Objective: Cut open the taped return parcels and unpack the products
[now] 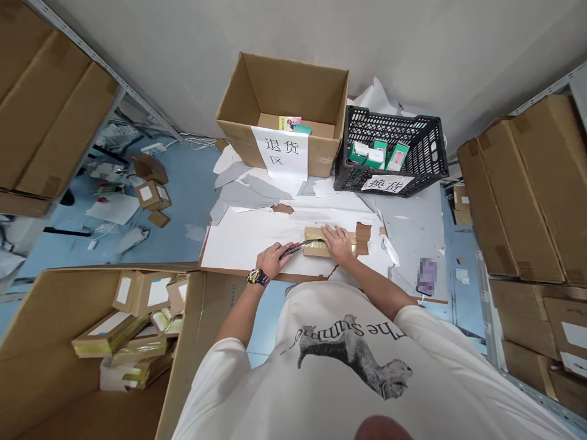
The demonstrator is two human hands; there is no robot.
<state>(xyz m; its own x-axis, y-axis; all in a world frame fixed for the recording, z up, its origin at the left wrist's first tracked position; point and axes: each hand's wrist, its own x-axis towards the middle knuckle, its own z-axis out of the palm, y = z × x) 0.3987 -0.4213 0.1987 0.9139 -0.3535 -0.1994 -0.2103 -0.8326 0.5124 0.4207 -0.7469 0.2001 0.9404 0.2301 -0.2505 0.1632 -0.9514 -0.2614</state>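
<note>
A small taped cardboard parcel (316, 242) lies on the white, torn tabletop (247, 241). My right hand (338, 243) presses flat on the parcel's right part. My left hand (273, 259), with a watch on its wrist, grips a slim dark-handled cutter (297, 247) whose tip touches the parcel's left end.
An open cardboard box (284, 110) with a paper label stands at the back, a black plastic crate (392, 150) with small green boxes beside it. A large carton (105, 342) of taped parcels sits at lower left. Stacked cartons (527, 195) fill shelves on the right. Loose boxes litter the blue floor (183, 183).
</note>
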